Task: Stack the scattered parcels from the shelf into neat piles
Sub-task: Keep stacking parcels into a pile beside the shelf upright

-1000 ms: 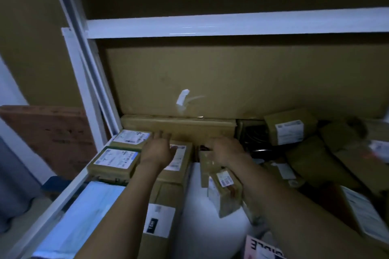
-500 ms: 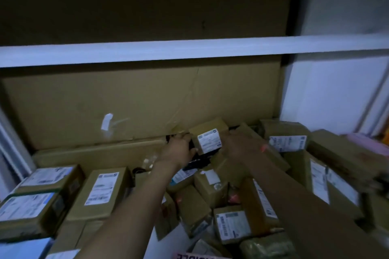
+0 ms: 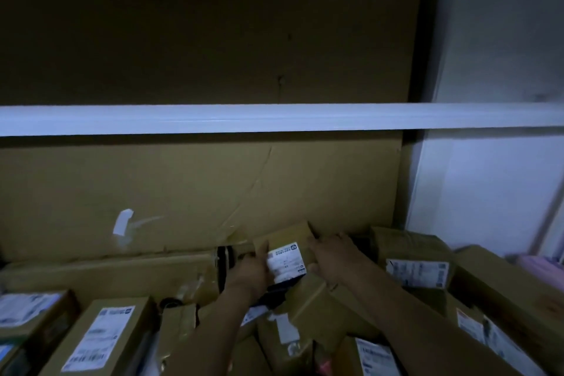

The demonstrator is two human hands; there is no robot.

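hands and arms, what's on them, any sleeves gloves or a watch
Nothing worn shows: the left hand and right hand are ungloved, both forearms bare to the frame's bottom edge, no sleeve cuffs. No ring, watch or band can be made out in this dim light.

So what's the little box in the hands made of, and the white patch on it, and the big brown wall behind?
The small box looks like plain brown cardboard, matte, with folded edges. The white patch seems to be a paper label with dark print. The brown back panel is probably a cardboard sheet too, as a long crease runs across it.
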